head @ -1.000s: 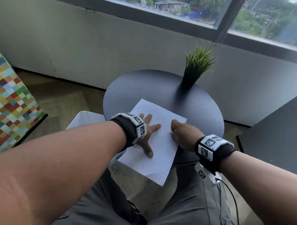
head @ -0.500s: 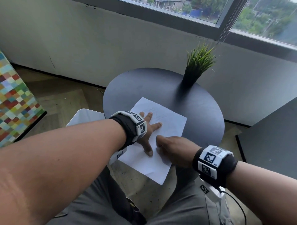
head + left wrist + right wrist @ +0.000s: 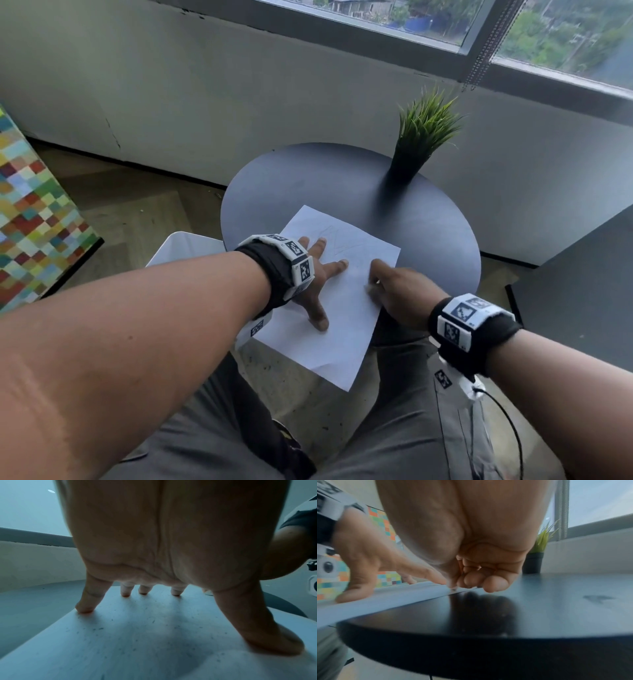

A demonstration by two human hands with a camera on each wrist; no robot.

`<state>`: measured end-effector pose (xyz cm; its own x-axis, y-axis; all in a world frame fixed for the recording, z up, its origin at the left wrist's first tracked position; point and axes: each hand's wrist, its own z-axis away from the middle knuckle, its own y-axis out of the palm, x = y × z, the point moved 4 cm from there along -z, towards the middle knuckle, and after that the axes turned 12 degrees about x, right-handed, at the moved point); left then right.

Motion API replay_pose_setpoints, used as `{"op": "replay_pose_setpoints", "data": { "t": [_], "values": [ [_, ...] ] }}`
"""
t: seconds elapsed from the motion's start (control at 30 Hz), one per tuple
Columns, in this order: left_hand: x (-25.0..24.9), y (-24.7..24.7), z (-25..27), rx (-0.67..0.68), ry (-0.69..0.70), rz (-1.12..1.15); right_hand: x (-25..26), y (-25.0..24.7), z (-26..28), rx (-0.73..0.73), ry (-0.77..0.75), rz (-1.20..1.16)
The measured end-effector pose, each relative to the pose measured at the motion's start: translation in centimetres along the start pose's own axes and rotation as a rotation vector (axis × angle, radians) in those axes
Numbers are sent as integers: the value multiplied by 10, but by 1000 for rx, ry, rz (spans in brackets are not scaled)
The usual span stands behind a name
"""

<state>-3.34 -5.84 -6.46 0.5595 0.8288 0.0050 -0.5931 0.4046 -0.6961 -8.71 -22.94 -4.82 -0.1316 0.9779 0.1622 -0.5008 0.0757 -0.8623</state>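
Note:
A white sheet of paper (image 3: pixel 342 308) lies on the round black table (image 3: pixel 342 185), its near corner hanging over the table's front edge. My left hand (image 3: pixel 322 277) lies spread on the sheet's left part, and the left wrist view shows its fingertips (image 3: pixel 84 609) and thumb pressing the paper (image 3: pixel 137 642) down. My right hand (image 3: pixel 394 287) sits at the sheet's right edge with its fingers curled. In the right wrist view its curled fingertips (image 3: pixel 494 584) touch the table (image 3: pixel 539 608) right at the paper's edge (image 3: pixel 402 596). I cannot see anything held in it.
A small green plant in a black pot (image 3: pixel 421 137) stands at the table's far right. A white seat (image 3: pixel 181 250) is by the table's left side, a multicoloured chequered panel (image 3: pixel 30 219) at far left, and a dark surface (image 3: pixel 582 274) at right. My knees are under the table's front edge.
My right hand slid towards me along the paper's right side, then back away to the far part of that edge. The left hand has stayed pressed on the sheet.

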Motion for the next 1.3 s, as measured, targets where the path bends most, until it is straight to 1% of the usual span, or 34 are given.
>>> {"op": "replay_pose_setpoints", "data": {
  "t": [0.03, 0.07, 0.13, 0.2, 0.23, 0.27, 0.37, 0.4, 0.43, 0.47, 0.57, 0.6, 0.63, 0.73, 0.77, 0.83, 0.9, 0.93, 0.97, 1.0, 1.07, 1.1, 1.13, 1.17, 1.23, 1.27, 1.3],
  "values": [
    [0, 0, 0, 2, -2, -1, -4, -2, 0, -21, 29, -11],
    [1, 0, -1, 2, -2, -4, -1, -2, 1, -23, 18, 2],
    [1, 0, -3, 3, -1, -13, 23, 9, 9, 44, -109, 54],
    [1, 0, -3, 3, -3, -23, 45, 24, 21, 128, -248, 51],
    [1, 0, -3, 3, -3, -25, 45, 25, 22, 140, -263, 51],
    [0, 0, -2, 3, -2, -22, 38, 22, 18, 126, -235, 51],
    [0, 1, -2, 4, -4, -5, 1, 1, 4, 27, -21, 9],
    [0, 0, -2, 6, -6, -4, -5, -3, 3, 1, 12, 3],
    [0, 0, -3, 7, -8, -6, -4, -3, 3, -3, 8, 17],
    [0, 0, -4, 6, -9, -10, 5, -1, 5, 17, -30, 51],
    [1, 0, -4, 1, -9, -25, 38, 21, 17, 147, -227, 118],
    [1, 0, -3, -2, -8, -30, 39, 22, 18, 164, -244, 111],
    [1, 0, -3, -6, -6, -33, 35, 19, 16, 151, -219, 98],
    [0, 0, -3, -10, -6, -24, 8, 0, 4, 52, -57, 52],
    [0, 1, -3, -8, -9, -23, 6, -2, 3, 33, -38, 56],
    [0, 1, -4, -7, -11, -26, 20, 2, 8, 40, -82, 94],
    [1, 0, -5, -9, -7, -28, 41, 15, 16, 93, -177, 129],
    [1, 0, -5, -10, -6, -29, 44, 18, 18, 108, -197, 129],
    [1, -1, -4, -7, -6, -29, 42, 17, 16, 110, -175, 114],
    [0, -1, -3, -4, -6, -27, 35, 12, 11, 95, -118, 81],
    [0, -1, -2, -1, -8, -26, 17, 1, 3, 36, 4, 7],
    [0, -1, -3, -1, -9, -26, 13, -1, 1, 8, 31, -8],
    [-1, 0, -3, -3, -8, -24, 16, 0, 2, 1, 23, 3],
    [0, 0, -4, -5, -8, -24, 25, 4, 3, 20, -17, 27],
    [1, 0, -4, -7, -7, -30, 48, 19, 10, 85, -141, 53],
    [1, 0, -4, -8, -6, -36, 52, 22, 11, 101, -167, 53],
    [0, 0, -4, -11, -3, -37, 49, 19, 8, 97, -145, 46]
  ]
}}
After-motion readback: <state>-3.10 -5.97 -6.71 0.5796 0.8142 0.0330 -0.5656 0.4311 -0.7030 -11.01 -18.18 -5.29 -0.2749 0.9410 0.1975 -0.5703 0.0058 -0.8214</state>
